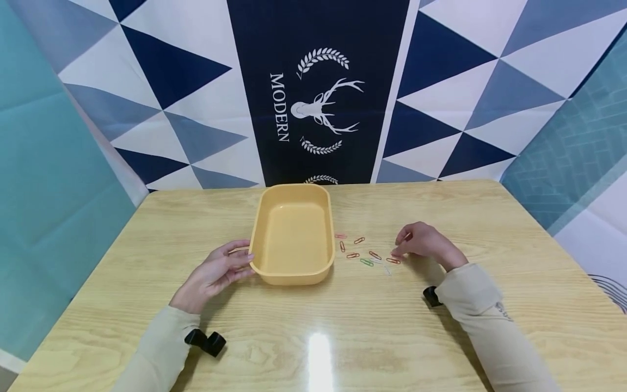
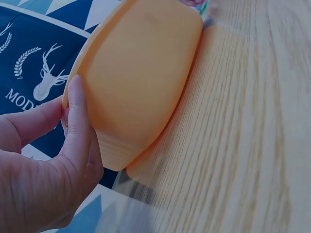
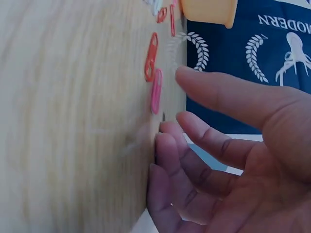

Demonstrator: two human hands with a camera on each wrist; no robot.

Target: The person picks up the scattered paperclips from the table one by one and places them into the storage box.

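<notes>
My left hand (image 1: 215, 276) grips the near left side of a yellow plastic tray (image 1: 296, 239), thumb and fingers pinching its rim. In the left wrist view the tray's outer wall (image 2: 141, 73) tilts away from the hand, with a fingertip pressed against it below the rim. Over the table to the right, my right hand (image 1: 425, 242) has its fingertips low beside a red paper clip (image 1: 393, 261). The right wrist view shows a pink paper clip (image 3: 156, 92) just ahead of the bent fingers, thumb apart from them, nothing between.
Between tray and right hand lie several scattered paper clips, among them a green one (image 1: 366, 262) and a red one (image 1: 360, 240). The wooden table (image 1: 274, 337) ends at a patterned cloth backdrop (image 1: 196, 81). Each wrist wears a small black camera.
</notes>
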